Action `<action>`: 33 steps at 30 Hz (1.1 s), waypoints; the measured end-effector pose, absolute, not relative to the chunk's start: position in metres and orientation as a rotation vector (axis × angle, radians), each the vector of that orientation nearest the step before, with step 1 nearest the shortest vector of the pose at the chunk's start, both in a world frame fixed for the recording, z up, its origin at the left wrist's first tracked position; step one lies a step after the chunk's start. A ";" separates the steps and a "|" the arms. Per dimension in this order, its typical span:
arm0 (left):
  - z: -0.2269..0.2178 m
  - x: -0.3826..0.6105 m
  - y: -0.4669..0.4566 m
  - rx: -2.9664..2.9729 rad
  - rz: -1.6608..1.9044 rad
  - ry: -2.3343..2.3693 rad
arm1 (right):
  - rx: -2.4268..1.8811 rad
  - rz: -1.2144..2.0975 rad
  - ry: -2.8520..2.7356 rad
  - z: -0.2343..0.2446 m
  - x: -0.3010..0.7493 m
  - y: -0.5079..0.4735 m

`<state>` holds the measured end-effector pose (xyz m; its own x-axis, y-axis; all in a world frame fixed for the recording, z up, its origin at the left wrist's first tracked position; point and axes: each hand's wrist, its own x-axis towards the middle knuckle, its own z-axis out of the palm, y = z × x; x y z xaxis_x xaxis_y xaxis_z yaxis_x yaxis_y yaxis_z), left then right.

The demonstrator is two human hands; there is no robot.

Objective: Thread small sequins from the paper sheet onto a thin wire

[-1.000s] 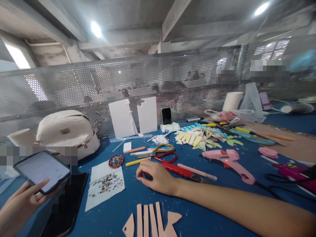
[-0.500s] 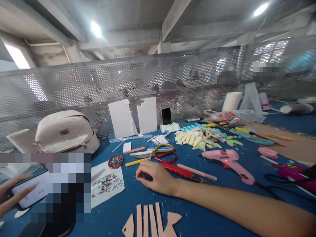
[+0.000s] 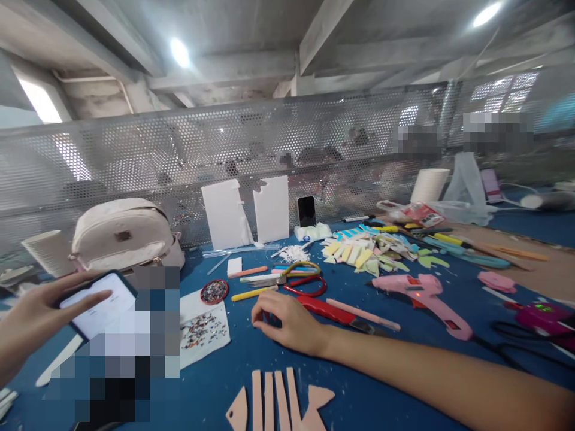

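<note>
My left hand [image 3: 27,323] holds a phone [image 3: 96,302] with a lit white screen at the left, thumb stretched over the glass. My right hand [image 3: 287,320] lies on the blue table [image 3: 251,353], fingers curled over the near end of a red utility knife [image 3: 332,314]. Just beyond it are yellow- and red-handled scissors [image 3: 300,275] and some pencils. Pink foam strips [image 3: 278,401] lie in front of my right arm. A white paper with loose sequins [image 3: 204,329] and a round tin of sequins [image 3: 214,291] sit between my hands.
A pink glue gun [image 3: 422,296] lies right of the knife, its cord trailing toward a magenta device [image 3: 543,314]. Coloured foam scraps [image 3: 368,248] are piled behind. A white bag [image 3: 126,233], paper cups [image 3: 47,251] and white foam boards [image 3: 245,209] stand against the perforated metal screen [image 3: 179,155].
My left hand dropped low to the left with the phone, then came back up and inward. My right hand stayed where it was. The view shifted slightly.
</note>
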<state>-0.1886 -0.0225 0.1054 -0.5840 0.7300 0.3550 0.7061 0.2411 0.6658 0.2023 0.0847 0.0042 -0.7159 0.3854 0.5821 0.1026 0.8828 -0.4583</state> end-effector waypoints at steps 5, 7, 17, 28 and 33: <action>0.115 -0.173 -0.013 1.349 1.158 2.463 | -0.351 0.524 -2.336 0.005 0.202 0.084; 0.117 -0.171 -0.011 1.312 1.146 2.449 | -0.354 0.524 -2.337 0.005 0.202 0.085; 0.097 -0.201 -0.004 1.208 1.149 2.225 | -0.366 0.532 -2.359 0.005 0.202 0.085; 0.064 -0.238 0.003 0.766 1.345 1.933 | -0.372 0.524 -2.392 0.008 0.203 0.083; 0.076 -0.223 -0.007 0.809 1.347 2.048 | -0.376 0.523 -2.391 0.007 0.203 0.083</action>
<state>-0.2228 -0.0071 0.0761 -0.6660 0.7364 -0.1190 0.1824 0.3154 0.9313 0.2030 0.0834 0.0073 -0.7454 0.3925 0.5388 0.1319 0.8791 -0.4580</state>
